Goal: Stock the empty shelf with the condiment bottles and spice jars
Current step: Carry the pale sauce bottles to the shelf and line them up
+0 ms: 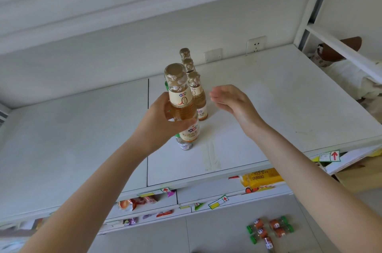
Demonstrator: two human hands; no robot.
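My left hand (pixel 165 116) grips an amber condiment bottle (pixel 179 95) with a gold cap, held upright just above the white shelf (pixel 268 118). Behind it a row of the same bottles (pixel 195 89) stands on the shelf and runs toward the back wall. A small spice jar (pixel 184 144) with a green cap stands right under my left hand, partly hidden by the bottle. My right hand (pixel 233 102) hovers to the right of the row with fingers straight and holds nothing.
Several spice jars with green caps (pixel 268 230) lie on the floor at the lower right. Lower shelves hold snack packets (pixel 261 178) and price tags. A wall socket (pixel 256 44) sits behind the shelf. The shelf surface left and right of the bottles is bare.
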